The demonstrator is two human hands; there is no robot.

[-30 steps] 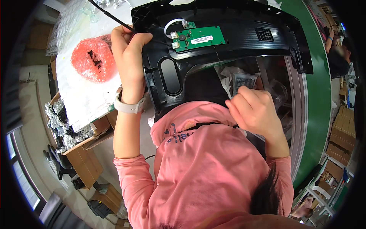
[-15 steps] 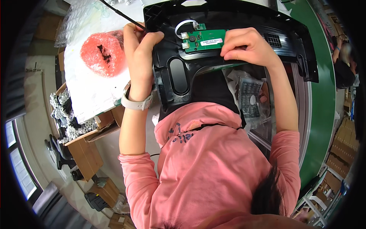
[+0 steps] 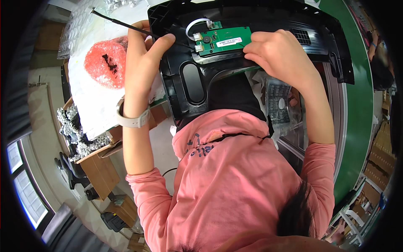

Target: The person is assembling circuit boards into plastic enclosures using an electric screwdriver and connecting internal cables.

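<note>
My left hand (image 3: 142, 67) grips the left edge of a curved black plastic panel (image 3: 195, 84), thumb on its inner face and fingers curled at the rim. Beside those fingers, a thin black cable (image 3: 119, 23) sticks out to the upper left. A green circuit board (image 3: 228, 34) with a white label lies in the panel. From its left end a white cable (image 3: 191, 26) loops up to a smaller green board (image 3: 216, 25). At the board's right end my right hand (image 3: 279, 54) is closed in a pinch; whatever its fingertips hold is hidden.
Red bubble wrap (image 3: 105, 65) with small dark pieces sits on the white-covered table (image 3: 94, 109) at left. Below are bundled white-tipped cables (image 3: 71, 126) in a carton. A clear bag of dark display parts (image 3: 279, 105) lies right of my lap. Another person (image 3: 382, 67) is at far right.
The panel has shifted slightly left and tilted, with my left hand moving along. More of the black cable's end shows. My right hand has turned, still at the board's right end.
</note>
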